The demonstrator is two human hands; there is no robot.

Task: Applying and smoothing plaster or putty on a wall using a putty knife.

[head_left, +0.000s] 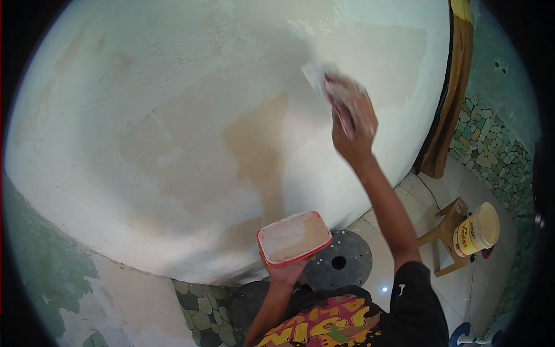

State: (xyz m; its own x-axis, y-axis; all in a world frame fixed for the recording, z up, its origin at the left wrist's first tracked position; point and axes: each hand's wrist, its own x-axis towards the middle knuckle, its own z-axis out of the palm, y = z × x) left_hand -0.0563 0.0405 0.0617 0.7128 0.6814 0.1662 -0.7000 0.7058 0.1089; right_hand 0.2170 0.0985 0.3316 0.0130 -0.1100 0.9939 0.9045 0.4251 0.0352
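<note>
My right hand is raised at the upper middle right, closed on a pale, paste-smeared scraper, slightly blurred, at the patchy white wall; whether the blade touches the surface I cannot tell. Low in the middle, my left hand grips a red-rimmed rectangular container from underneath, its inside coated with pale beige paste. A tan, wet-looking patch shows on the wall between the two hands.
A yellow-and-white bucket sits on a brown stool at the right. A dark round plate with a hole lies below the container. A brown vertical strip, a cable, a pebble-tiled wall and a blue-and-white object are at the right.
</note>
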